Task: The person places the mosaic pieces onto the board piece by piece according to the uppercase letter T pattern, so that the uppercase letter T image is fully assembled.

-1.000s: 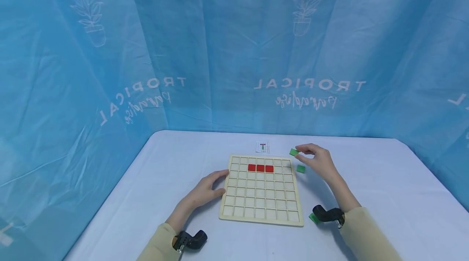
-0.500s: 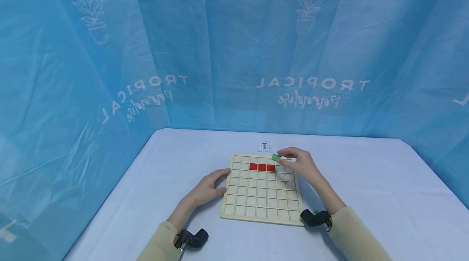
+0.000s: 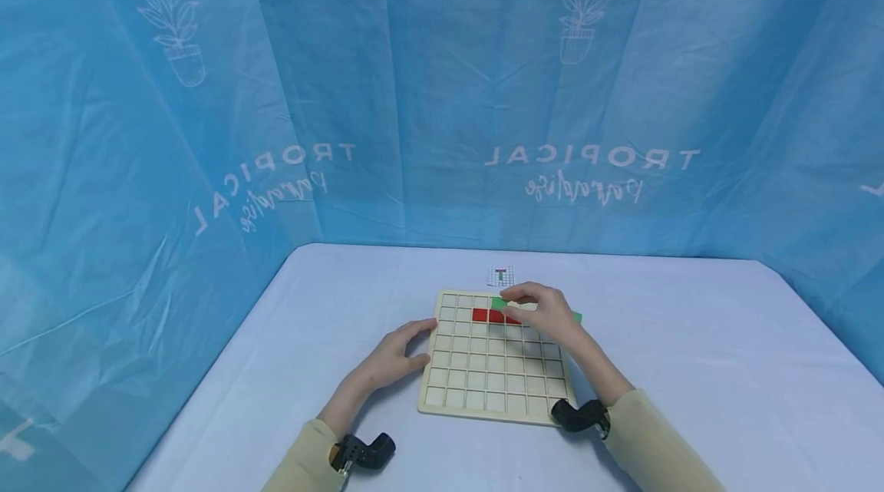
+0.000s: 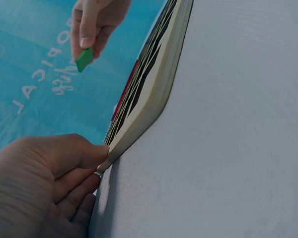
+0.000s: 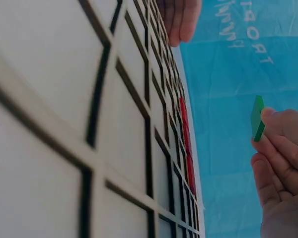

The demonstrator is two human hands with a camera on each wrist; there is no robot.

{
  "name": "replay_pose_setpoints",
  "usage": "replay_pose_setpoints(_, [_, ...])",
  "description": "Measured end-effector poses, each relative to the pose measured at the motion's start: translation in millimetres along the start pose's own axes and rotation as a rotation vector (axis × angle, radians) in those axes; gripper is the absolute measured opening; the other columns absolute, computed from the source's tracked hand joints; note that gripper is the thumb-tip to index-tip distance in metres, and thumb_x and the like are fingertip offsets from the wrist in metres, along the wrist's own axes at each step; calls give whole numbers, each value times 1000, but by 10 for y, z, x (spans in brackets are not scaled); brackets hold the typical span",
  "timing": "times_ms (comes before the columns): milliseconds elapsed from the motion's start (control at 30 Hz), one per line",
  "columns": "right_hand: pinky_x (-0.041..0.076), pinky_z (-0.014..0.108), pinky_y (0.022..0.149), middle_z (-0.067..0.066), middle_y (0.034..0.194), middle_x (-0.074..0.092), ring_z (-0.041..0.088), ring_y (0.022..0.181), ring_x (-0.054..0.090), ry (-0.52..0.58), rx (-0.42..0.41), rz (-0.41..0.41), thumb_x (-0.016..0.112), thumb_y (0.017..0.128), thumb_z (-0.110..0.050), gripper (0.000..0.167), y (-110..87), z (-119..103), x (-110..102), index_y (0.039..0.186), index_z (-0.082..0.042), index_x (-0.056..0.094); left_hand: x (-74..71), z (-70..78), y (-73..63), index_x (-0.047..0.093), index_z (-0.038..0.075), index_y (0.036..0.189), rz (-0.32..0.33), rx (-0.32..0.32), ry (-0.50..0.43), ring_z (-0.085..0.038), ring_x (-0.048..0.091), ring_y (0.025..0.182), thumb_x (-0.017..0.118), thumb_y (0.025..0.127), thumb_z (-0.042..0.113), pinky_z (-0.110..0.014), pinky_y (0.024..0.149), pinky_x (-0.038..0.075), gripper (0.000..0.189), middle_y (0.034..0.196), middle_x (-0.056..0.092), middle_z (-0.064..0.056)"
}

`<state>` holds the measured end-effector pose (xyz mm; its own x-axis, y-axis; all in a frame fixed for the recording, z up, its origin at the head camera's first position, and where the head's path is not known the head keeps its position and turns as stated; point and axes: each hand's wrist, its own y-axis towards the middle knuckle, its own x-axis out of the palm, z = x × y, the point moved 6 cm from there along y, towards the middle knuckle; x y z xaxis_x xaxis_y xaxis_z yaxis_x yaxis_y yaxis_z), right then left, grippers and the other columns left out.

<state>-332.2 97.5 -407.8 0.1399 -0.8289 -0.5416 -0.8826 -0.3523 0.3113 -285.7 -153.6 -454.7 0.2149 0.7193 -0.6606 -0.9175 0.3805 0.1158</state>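
Pinching green tile (image 3: 499,303): right hand (image 3: 545,314) | shifted left above board (image 3: 495,361) | left hand (image 3: 390,358): spread, touching it

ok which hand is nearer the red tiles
Right. The right hand is raised by the red tiles, pinching a green tile; the left hand touches the left edge of the board.

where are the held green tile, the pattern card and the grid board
Held green tile (image 5: 257,118): right wrist view, its broad face.
Pattern card (image 3: 500,276): head view, its printed middle.
Grid board (image 3: 496,362): head view, a bare square near its middle.
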Motion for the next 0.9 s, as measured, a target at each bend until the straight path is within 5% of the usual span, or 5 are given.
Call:
replay_pose_setpoints(367, [53, 44, 84, 2, 107, 67, 21, 98, 62, -15, 18, -72, 72, 85, -18, 30, -34, 153, 143, 112, -6, 68, 4, 1, 4, 42, 3, 141, -2, -3, -4, -28, 34, 134, 66, 86, 9, -46, 110, 28, 60, 142, 43, -10])
replay_pose_setpoints(900, [53, 28, 81, -7, 102, 65, 11, 93, 60, -91, -57, -107, 74, 84, -18, 24, -79, 315, 258, 107, -14, 71, -10, 21, -5, 42, 3, 141, 0, -7, 0, -28, 34, 134, 65, 86, 8, -45, 110, 28, 59, 143, 43, -10])
